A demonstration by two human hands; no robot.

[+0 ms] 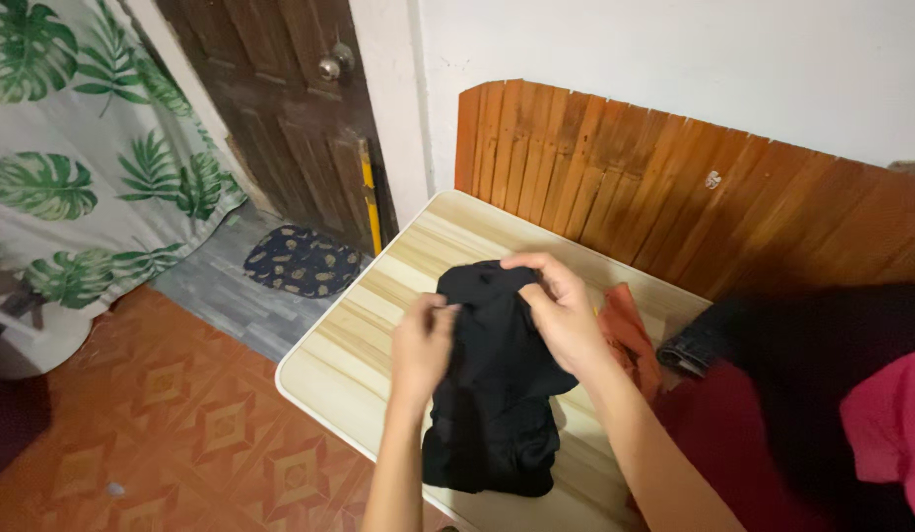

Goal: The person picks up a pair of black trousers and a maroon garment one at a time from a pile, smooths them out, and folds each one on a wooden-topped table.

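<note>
A black garment (pixel 497 384) lies bunched on a light wooden table (pixel 378 305), in the middle of the view. My left hand (pixel 423 345) pinches its left edge near the top. My right hand (pixel 561 310) grips the upper right part of the same cloth, fingers curled over the fold. Both hands hold the top of the garment slightly off the tabletop while its lower part rests on the table.
An orange cloth (pixel 630 335) lies right of my right hand, next to a pile of dark, maroon and pink clothes (pixel 822 394). A wooden slatted panel (pixel 674 187) leans behind the table. A dark door (pixel 290 108), leaf-print curtain (pixel 73 158) and floor mat (pixel 300 261) stand left.
</note>
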